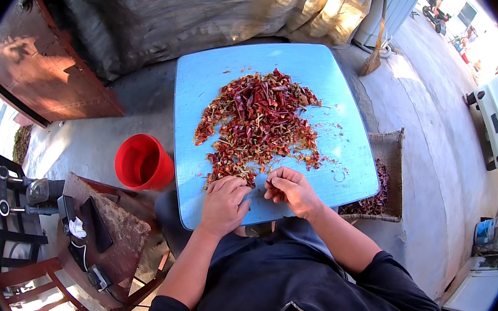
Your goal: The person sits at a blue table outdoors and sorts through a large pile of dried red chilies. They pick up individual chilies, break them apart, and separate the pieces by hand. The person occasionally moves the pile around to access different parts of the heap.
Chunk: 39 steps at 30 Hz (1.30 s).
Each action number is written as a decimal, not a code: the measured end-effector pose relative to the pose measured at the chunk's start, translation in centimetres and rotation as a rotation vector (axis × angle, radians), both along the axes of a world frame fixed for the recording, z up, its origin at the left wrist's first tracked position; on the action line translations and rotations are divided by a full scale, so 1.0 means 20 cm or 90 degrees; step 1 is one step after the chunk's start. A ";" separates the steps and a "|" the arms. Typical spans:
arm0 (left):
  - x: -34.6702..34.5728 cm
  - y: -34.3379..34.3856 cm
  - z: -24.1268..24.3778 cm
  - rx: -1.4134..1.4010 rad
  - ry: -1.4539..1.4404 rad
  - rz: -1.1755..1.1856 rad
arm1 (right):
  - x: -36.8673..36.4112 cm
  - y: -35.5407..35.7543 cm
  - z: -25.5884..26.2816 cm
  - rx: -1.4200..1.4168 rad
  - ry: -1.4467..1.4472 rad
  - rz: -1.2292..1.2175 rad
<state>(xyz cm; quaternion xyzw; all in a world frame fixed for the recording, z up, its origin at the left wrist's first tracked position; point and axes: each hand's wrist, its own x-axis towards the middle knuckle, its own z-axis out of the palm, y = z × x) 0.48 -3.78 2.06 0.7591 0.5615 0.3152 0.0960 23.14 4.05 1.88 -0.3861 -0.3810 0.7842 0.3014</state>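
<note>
A heap of broken dried red chili peppers [266, 103], mixed with stems and seeds, spreads over the middle of a light blue tabletop [344, 144]. My left hand [224, 204] lies palm down at the heap's near left edge, its fingertips touching the bits there and partly hidden. Just right of it, my right hand [293, 189] is raised near the front of the table. Its thumb and forefinger pinch a small dark red piece of chili [270, 182].
Left of the table stands a red plastic bucket [158, 166]. A woven basket [396, 175] with more dried chilies sits at the right, below the tabletop. A worn small table [124, 234] holds a phone [95, 223]. A broom [372, 61] leans at back right.
</note>
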 end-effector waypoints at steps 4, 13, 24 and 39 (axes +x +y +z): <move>0.01 0.10 -0.03 0.021 0.005 -0.010 | -0.01 -0.02 0.01 0.142 -0.076 0.076; 0.00 0.26 -0.11 0.051 -0.116 0.015 | -0.12 0.06 0.00 0.533 -0.266 -0.012; -0.03 0.25 -0.08 0.077 -0.196 0.066 | -0.18 0.19 -0.05 0.681 -0.287 -0.072; 0.17 0.67 0.20 -0.185 -0.047 -0.111 | -0.21 0.16 -0.19 0.844 -0.434 0.075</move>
